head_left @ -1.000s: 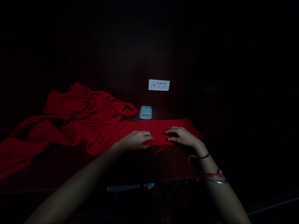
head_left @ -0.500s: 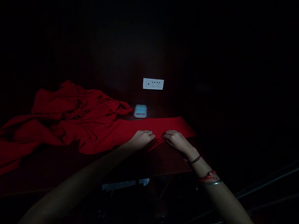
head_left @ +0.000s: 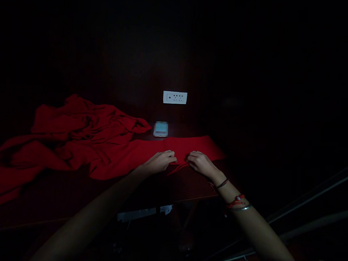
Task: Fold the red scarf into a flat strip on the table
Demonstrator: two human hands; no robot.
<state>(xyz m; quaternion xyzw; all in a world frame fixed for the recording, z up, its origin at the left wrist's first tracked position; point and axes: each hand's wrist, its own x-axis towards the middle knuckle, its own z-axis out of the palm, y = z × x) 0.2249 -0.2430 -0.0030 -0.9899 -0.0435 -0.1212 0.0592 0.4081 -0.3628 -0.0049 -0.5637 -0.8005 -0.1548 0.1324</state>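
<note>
From the left edge of the frame, a red cloth (head_left: 112,147) spreads over the dark surface (head_left: 52,194), bunched in folds at middle left and smooth through the centre to just right of it. Below the surface's near edge, lower centre, shows a pale strip (head_left: 137,214). The left hand (head_left: 158,161), wearing a ring (head_left: 170,154), touches the cloth's near edge at centre, fingers curled; whether they pinch fabric, I cannot tell. Behind it stands a small device with a blurred screen (head_left: 160,128), below a white socket panel (head_left: 175,97). Thin red strings (head_left: 176,169) trail off the near edge between the hands. Right of centre, the right hand (head_left: 201,163) rests at that edge, fingers bent inward, their hold hidden. A dark cord (head_left: 222,183), red bracelet (head_left: 236,201) and silvery bangle (head_left: 242,207) circle that arm.
</note>
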